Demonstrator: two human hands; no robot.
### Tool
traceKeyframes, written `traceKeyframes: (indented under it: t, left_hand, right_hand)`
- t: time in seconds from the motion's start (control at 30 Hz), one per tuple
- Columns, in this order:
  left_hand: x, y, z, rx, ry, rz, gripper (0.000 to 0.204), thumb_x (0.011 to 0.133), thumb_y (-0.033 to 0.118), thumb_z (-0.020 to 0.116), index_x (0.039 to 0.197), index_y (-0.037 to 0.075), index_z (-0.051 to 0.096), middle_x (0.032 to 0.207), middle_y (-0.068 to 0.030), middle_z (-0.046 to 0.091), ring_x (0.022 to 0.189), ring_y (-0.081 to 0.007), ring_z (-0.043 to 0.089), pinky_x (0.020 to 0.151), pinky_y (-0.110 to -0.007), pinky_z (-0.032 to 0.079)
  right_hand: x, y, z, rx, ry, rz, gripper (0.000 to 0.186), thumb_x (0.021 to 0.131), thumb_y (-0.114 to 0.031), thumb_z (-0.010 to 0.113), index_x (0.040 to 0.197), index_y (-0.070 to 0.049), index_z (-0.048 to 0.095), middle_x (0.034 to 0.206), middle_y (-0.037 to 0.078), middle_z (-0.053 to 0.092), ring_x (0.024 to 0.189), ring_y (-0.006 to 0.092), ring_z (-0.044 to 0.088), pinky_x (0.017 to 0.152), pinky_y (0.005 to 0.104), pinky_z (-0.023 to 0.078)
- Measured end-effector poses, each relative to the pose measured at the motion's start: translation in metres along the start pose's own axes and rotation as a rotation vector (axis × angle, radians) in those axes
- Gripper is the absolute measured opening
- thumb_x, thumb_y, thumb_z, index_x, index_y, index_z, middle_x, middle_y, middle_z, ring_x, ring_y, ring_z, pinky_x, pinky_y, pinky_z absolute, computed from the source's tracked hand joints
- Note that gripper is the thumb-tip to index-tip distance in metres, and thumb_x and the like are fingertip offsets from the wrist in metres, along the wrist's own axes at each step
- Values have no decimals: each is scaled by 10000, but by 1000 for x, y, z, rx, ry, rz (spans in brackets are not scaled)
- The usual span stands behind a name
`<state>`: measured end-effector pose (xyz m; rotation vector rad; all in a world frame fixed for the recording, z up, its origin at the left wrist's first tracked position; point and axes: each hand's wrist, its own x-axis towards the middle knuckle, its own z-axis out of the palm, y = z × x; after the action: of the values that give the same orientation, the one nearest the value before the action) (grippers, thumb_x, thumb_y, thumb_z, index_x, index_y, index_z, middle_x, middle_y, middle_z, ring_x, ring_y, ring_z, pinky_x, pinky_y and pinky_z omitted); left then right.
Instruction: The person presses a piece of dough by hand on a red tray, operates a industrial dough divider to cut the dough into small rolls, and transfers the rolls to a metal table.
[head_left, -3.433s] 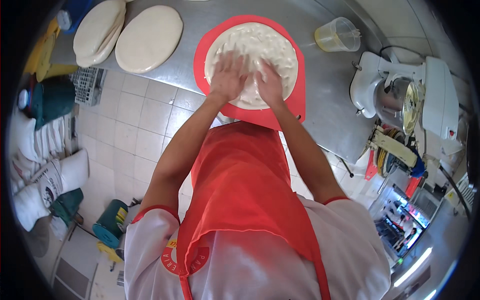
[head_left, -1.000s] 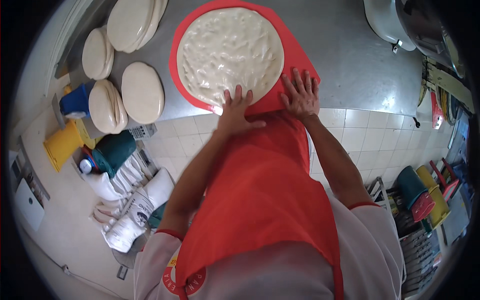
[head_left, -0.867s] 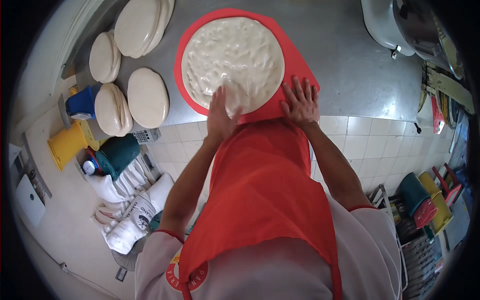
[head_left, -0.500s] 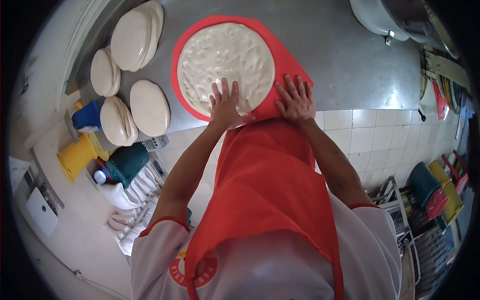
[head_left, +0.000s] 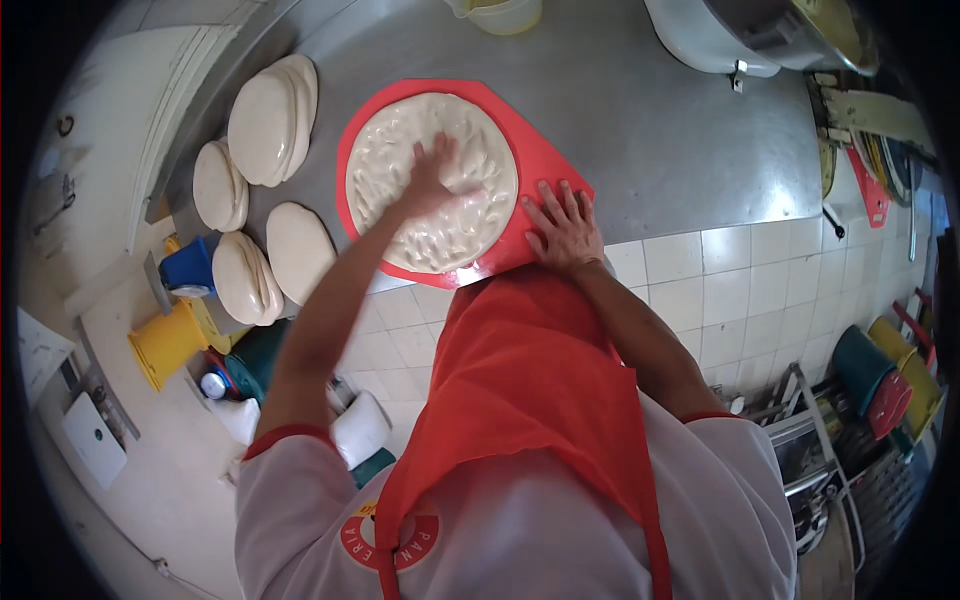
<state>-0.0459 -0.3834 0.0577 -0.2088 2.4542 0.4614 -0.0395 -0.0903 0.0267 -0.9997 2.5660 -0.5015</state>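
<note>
A round, pale, glossy sheet of dough, dimpled all over, lies on a red board at the front edge of the steel table. Over the middle of the dough is my left hand, fingers spread and slightly blurred by motion; whether the fingertips press in, I cannot tell. My right hand rests flat on the board's right corner, beside the dough, its fingers apart. Neither hand holds anything.
Several smooth oval dough pieces, some stacked, sit on the steel table to the left. A translucent tub stands at the back, with a white machine and metal bowl at the far right. Bins flank the floor.
My left hand has moved from the near edge of the dough to its middle. My right hand stays on the board. The view has shifted, bringing the tub into sight.
</note>
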Motion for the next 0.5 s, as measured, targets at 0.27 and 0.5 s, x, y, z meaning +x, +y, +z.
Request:
traceKeyframes:
  t: [0.27,0.5]
  left_hand:
    - [-59,65,54,328,49,-25,1134,732,697,648,1525,68,137,1580,-231,2,1402,-555,6,1137,-599,115]
    - [0,-1,-57,204,83,35,921,807,633,620,1493,115,289,1568,-151,201,1438,-405,154,1160,-496,197]
  right_hand:
    - [-4,-5,-4,25,29,-23,566,929,-464,472,1458,-293,366,1565,28,242,1447,288,197,1168,512,159]
    - [-7,-6,-5,-9,72,-8,546,930,-448,476,1446,-291,387,1559,17,263,1437,292,226,1167,515,163]
